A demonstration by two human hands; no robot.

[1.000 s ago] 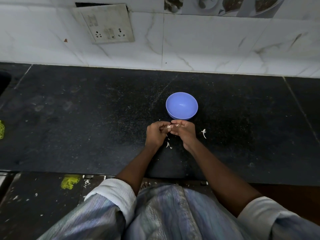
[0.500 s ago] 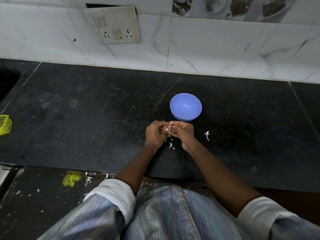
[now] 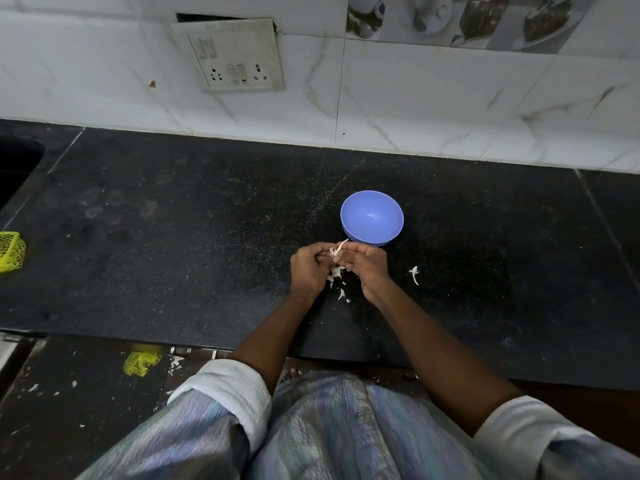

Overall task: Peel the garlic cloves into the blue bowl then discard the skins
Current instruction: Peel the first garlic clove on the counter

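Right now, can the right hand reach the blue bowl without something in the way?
Probably yes. The right hand is just in front of the blue bowl, with nothing between them. It and the left hand are holding a garlic clove.

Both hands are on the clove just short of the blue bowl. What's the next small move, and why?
Probably keep stripping: pull the loose strip of skin away and let it drop. The left hand and right hand both grip the garlic clove, skin clings to it, and the blue bowl looks empty, so nothing is ready to drop in.
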